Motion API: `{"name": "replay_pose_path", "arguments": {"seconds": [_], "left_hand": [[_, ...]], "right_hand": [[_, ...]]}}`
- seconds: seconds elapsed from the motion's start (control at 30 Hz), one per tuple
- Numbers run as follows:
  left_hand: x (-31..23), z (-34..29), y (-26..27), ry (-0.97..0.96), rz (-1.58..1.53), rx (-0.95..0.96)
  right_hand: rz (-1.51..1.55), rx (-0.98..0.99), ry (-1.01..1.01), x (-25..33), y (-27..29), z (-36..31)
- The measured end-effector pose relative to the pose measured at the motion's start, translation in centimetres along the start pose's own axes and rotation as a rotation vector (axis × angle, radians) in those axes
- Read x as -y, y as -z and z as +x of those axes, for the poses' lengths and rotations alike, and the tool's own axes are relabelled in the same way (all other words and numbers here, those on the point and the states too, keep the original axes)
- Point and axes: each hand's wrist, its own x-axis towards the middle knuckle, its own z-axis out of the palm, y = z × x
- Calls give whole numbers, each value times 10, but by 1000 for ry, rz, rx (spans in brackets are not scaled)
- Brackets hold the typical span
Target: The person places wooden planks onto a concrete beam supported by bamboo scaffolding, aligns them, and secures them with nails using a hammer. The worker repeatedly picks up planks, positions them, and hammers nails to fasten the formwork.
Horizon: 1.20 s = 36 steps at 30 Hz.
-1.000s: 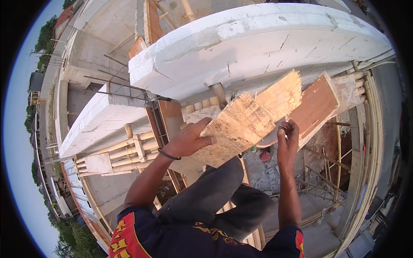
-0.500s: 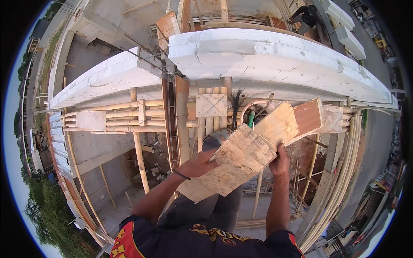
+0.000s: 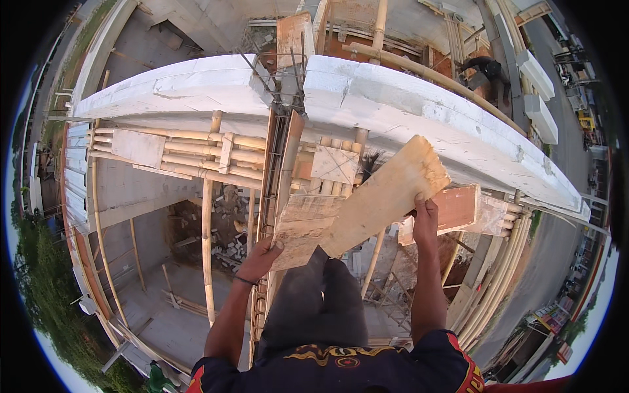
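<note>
In my left hand (image 3: 261, 257), the fingers are closed on the lower left edge of a grainy, stained plywood board (image 3: 303, 226). A longer pale plywood board (image 3: 386, 193) with a ragged upper right end overlaps it. My right hand (image 3: 426, 215) grips this pale board at its right edge, near the ragged end. Both boards are tilted above my legs, in front of the wall. Just right of my right hand, a reddish-brown board (image 3: 452, 208) rests on the bamboo platform.
A white block wall (image 3: 419, 98) curves across ahead. Steel bars stand in a boarded column form (image 3: 282, 150) left of centre. Bamboo poles (image 3: 246, 156) form the scaffold, with a small square board (image 3: 334, 164) on it. A drop with rubble (image 3: 229, 229) lies below. Another person (image 3: 486, 69) crouches at far right.
The stacked boards have fanned apart: the stained one moved left with my left hand, and the pale one swung across the middle. The reddish-brown board now lies apart from them. The view has shifted.
</note>
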Motion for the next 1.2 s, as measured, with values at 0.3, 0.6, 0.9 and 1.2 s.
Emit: {"name": "replay_pose_path", "arguments": {"seconds": [0.3,0.6,0.9,1.2], "left_hand": [[109,44,78,-15,-477,-800],[134,59,145,129,12,-920],[128,113,183,44,126,-1045],[203,284,272,100,388,-1258]], "right_hand": [[-318,-53,190,15,-54,75],[-600,21,314,24,-120,109],[-642,78,458,42,-173,156],[-717,346,535,1,-231,258]]}}
